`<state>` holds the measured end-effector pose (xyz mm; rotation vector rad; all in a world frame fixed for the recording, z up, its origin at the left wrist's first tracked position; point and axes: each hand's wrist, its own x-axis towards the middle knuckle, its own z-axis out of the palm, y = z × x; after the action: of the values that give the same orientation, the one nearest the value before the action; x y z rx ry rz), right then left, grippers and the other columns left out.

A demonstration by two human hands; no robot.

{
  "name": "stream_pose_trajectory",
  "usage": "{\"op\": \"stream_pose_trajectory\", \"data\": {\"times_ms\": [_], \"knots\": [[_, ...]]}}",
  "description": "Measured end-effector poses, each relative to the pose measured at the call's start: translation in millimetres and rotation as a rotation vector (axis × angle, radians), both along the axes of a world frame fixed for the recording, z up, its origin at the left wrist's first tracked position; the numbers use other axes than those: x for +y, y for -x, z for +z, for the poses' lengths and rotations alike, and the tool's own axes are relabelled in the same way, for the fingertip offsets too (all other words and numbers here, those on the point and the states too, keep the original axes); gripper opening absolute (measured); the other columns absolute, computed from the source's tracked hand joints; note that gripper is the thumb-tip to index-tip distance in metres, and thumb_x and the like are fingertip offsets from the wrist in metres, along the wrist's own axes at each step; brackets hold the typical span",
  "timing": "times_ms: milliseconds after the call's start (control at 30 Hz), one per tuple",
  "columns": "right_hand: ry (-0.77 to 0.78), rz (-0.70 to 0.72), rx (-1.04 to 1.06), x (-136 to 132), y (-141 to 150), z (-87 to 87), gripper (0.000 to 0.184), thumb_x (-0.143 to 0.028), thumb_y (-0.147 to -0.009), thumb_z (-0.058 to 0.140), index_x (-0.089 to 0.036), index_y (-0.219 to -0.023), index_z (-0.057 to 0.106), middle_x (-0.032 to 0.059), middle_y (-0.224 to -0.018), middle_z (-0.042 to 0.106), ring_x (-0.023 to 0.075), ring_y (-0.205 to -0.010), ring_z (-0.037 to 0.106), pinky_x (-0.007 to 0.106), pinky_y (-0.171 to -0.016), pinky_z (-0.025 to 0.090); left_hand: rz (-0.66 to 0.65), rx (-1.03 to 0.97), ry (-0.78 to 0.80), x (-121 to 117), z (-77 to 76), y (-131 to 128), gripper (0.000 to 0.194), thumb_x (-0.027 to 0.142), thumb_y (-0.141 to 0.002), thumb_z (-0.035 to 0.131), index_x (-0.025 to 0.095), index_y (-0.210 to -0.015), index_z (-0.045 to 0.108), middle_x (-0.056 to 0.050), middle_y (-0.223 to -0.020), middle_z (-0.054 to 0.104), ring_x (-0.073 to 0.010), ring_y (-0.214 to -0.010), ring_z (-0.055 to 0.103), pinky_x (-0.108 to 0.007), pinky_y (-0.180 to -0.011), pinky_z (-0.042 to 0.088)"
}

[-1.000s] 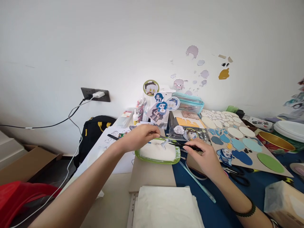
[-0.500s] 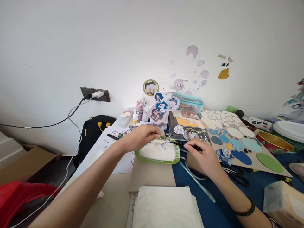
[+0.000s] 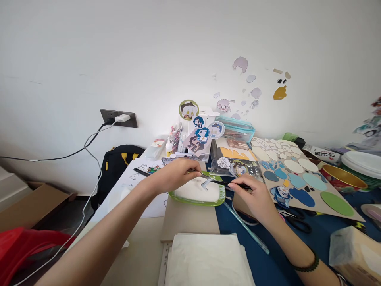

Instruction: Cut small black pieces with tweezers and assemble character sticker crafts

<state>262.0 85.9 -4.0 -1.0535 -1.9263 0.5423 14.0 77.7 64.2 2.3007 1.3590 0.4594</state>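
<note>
My left hand pinches a thin metal tool that looks like tweezers, pointing right over the tray. A small grey-blue cutout piece is at the tool's tip, above the white surface inside a green-rimmed tray. From the other side, my right hand grips a slim black-handled tool, perhaps a brush. Its tip meets or nearly meets the piece; I cannot tell whether they touch. Both hands are closed.
A stack of white tissue-like sheets lies in front. Right of the tray are a teal pen, scissors and a board of coloured cutouts. Drawn paper lies left; a clear pouch and standing character cutouts are behind.
My right hand has shifted slightly left with the black tool, its tip now closer over the small piece. My left hand has barely moved.
</note>
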Motion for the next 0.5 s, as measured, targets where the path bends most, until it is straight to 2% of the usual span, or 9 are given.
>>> {"op": "stream_pose_trajectory", "data": {"times_ms": [500], "knots": [[0.016,0.002,0.016,-0.4,-0.5,0.4,0.018,-0.035,-0.082,0.059,-0.022,-0.071,0.065,0.0007,-0.070,0.062,0.0162,-0.068,0.053,0.028,-0.065,0.040,-0.024,-0.037,-0.044,2.1,-4.0,-0.4,0.023,0.029,-0.088,0.041,0.020,-0.077,0.058,0.002,-0.076,0.060,-0.0131,-0.070,0.050,-0.023,-0.062,0.033]]}}
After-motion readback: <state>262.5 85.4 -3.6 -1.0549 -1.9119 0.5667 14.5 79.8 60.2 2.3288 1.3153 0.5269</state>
